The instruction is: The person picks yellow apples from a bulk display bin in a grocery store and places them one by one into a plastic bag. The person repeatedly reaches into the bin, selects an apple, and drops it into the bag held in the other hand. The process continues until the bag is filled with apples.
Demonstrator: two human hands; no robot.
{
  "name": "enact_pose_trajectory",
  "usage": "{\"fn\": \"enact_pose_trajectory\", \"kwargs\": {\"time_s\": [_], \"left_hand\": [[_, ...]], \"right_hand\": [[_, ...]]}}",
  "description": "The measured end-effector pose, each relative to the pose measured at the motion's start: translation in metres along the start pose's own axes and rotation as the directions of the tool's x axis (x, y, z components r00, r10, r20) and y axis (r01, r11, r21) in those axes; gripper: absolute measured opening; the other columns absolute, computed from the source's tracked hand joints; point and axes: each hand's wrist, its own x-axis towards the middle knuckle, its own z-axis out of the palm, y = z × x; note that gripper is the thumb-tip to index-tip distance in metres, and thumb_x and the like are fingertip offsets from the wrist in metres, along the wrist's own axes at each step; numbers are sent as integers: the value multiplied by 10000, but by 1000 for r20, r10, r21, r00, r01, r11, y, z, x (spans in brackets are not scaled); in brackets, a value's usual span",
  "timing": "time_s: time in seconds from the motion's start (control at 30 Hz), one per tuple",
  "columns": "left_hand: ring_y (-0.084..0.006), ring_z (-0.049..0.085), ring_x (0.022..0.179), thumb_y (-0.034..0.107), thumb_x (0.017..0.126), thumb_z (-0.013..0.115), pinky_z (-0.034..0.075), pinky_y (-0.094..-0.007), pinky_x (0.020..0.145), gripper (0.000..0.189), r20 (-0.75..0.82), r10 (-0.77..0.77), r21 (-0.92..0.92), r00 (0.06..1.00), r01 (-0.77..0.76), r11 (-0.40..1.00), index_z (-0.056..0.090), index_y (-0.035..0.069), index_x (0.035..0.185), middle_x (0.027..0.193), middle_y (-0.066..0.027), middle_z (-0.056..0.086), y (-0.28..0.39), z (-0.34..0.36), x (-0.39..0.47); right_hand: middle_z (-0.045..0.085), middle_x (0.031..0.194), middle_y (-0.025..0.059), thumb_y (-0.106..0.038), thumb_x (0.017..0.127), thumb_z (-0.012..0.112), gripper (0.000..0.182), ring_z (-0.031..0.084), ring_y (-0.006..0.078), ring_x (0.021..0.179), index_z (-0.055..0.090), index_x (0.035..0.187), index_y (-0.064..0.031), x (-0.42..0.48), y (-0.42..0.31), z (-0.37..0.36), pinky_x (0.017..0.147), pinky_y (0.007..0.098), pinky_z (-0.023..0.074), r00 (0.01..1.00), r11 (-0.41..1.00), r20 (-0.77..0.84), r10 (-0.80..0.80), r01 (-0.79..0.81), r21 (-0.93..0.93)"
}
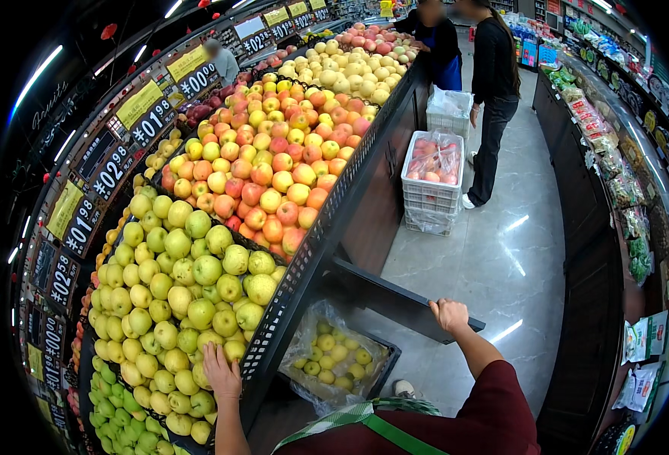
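My left hand (221,369) rests on the yellow-green apples (166,296) at the display's front edge, fingers slightly spread. Beside it runs a black perforated plastic rail (280,301). With my right hand (449,314) I grip the top edge of a dark cabinet door (391,298), which stands swung out from the fruit stand. Between the door and my body, low by the stand's base, is a black crate (388,364) lined with clear plastic (306,341). More yellow-green apples (334,352) lie in it.
Red-yellow apples (272,165) and pale round fruit (351,68) fill the sections beyond. Stacked white crates (432,190), the upper holding bagged red fruit, stand in the aisle near a person in black (491,102). Another person (437,45) leans at the stand. A refrigerated shelf (613,199) lines the right.
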Motion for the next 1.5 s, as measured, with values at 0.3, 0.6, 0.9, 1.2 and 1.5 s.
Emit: {"fn": "enact_pose_trajectory", "kwargs": {"time_s": [0.3,0.6,0.9,1.2,1.5], "left_hand": [[-367,292,1295,197,825,544,282,-475,999,514,13,-22,0,1000,22,1000,389,-6,1271,1380,-194,335,1,-1,0],[-373,311,1283,170,819,534,296,-476,984,459,-1,-34,-6,999,34,999,428,-15,1226,1359,-199,362,4,-3,2],[-375,314,1279,153,812,538,303,-475,977,473,-12,-34,-24,999,34,999,413,-13,1237,1352,-200,366,6,-5,2],[-375,318,1277,172,817,534,306,-478,971,453,-26,-28,-21,999,28,999,431,-18,1215,1357,-202,361,5,-1,2],[-386,337,1261,168,806,549,330,-475,939,355,-38,-15,-5,999,14,1000,503,-24,1101,1346,-210,371,4,-2,0]], "right_hand": [[651,888,132,-488,905,371,492,630,305,848,640,878,-78,0,-2,-1,728,410,495,999,1000,37,20,-19,-19],[645,899,141,-489,910,360,496,626,311,857,636,876,-78,-2,-2,-1,736,413,492,999,1000,35,19,-18,-20],[645,875,130,-465,915,369,468,626,312,823,639,858,-86,-3,-1,5,715,408,495,1000,1000,-20,-3,3,-12],[652,880,137,-477,912,369,472,629,311,829,632,876,-87,-4,-1,8,724,409,496,1000,999,-10,7,-7,-31],[652,870,138,-470,918,362,465,630,312,819,624,884,-88,-5,-5,6,713,413,495,1000,999,-3,7,-7,-53]]}}
